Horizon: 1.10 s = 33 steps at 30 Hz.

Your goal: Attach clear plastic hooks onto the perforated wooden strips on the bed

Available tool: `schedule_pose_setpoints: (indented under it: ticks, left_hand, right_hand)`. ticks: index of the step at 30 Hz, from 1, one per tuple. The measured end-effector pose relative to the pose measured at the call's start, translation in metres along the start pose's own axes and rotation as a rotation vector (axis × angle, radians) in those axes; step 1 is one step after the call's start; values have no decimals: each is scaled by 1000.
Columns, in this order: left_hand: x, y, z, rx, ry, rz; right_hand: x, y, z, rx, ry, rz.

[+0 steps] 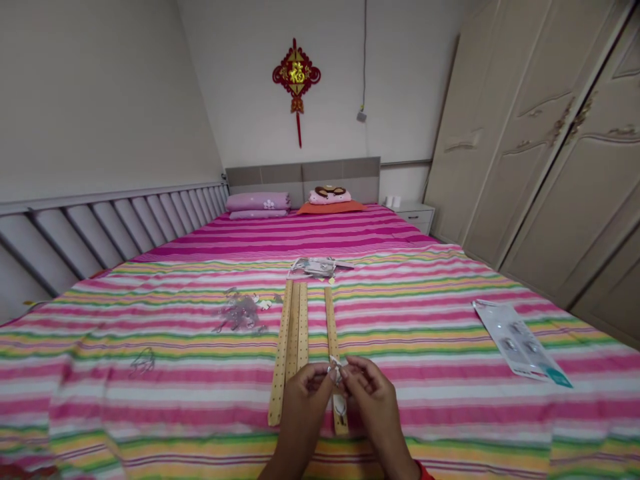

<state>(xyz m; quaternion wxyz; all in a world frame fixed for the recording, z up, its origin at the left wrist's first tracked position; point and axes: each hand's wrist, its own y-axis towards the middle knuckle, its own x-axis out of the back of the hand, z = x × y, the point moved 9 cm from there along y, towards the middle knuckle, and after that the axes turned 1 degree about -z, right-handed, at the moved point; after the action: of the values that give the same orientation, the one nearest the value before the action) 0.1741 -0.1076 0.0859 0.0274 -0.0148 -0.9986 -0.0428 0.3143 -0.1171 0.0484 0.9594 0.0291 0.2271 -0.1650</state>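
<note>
My left hand (306, 393) and my right hand (373, 393) meet low in the middle of the view, fingers pinched together on a small clear plastic piece (335, 371). What exactly it is stays too small to make out. They hover just above a single perforated wooden strip (331, 327) lying lengthwise on the striped bedspread (150, 347). A group of three similar wooden strips (291, 340) lies side by side just to its left. A small metal hook-like piece (341, 408) rests at the near end of the single strip.
A crumpled clear packet (317, 267) lies beyond the strips' far ends. A flat white package (520, 343) with small parts lies to the right. Pillows (259, 203) sit by the headboard, a nightstand (414, 215) and a wardrobe (550, 147) stand at right.
</note>
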Motion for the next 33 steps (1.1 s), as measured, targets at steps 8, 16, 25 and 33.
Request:
schedule_pose_setpoints:
  ticks: [8,16,25,33]
  left_hand:
    - [-1,-6,-5,-137,192,-18]
    - [1,21,23,11,8,-3]
    - [-14,70,47,171,-62,71]
    - [-13,91,84,209,-9,-12]
  right_hand:
    - [3,2,-11,-71,-5,5]
    - [9,21,-21,-167,5,11]
    - [5,63,-36,-214,-4,59]
    - [10,82,-54,-202,-76,9]
